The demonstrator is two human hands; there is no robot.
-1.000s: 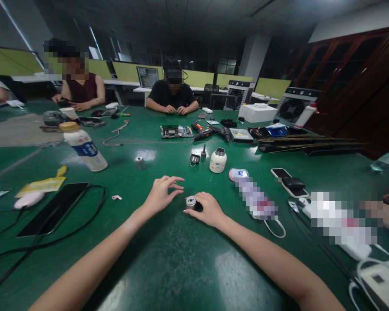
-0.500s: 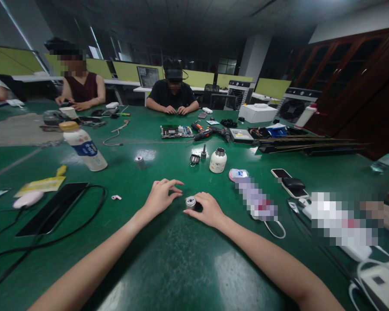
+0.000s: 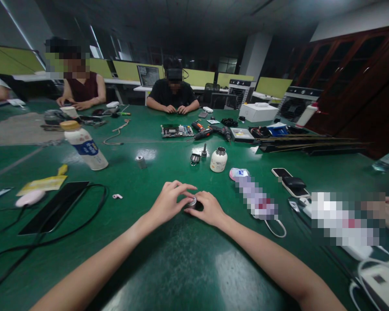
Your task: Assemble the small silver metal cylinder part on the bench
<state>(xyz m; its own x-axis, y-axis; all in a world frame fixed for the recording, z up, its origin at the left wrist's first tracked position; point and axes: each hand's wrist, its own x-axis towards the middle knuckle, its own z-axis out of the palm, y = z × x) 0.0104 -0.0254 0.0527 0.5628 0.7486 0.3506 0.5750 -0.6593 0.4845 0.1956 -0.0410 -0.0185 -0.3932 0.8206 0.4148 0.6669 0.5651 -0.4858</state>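
Steadying the little metal can (image 3: 192, 204), we reckon
Our right hand (image 3: 210, 208) grips it on the tabletop (image 3: 181, 268); left hand (image 3: 170, 201) is curled at its top, can't tell if gripping. Next move probably wants a steady hold.

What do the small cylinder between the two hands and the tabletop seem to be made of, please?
Small cylinder: probably metal, smooth and grey, given its silvery sheen. Tabletop: glossy green, with blurred light reflections; paint or plastic covering, I cannot tell.
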